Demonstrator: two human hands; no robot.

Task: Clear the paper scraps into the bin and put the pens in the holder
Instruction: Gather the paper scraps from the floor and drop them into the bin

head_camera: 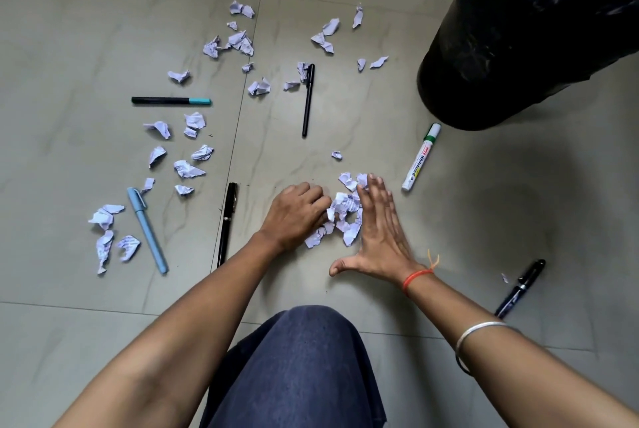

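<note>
A small heap of crumpled white paper scraps (342, 217) lies on the grey tiled floor between my hands. My left hand (297, 213) is curled, its fingertips touching the heap's left side. My right hand (377, 234) is flat with fingers spread, its edge against the heap's right side. Several more scraps (193, 161) are scattered to the left and far centre. Pens lie about: a black and teal one (171, 101), a black one (307, 99), a light blue one (147, 230), another black one (226, 223), a whiteboard marker (420, 158) and a dark pen (518, 289).
A black bin lined with a black bag (518, 33) stands at the upper right, close to the marker. My knee in dark blue cloth (301, 365) fills the bottom centre. No pen holder is in view.
</note>
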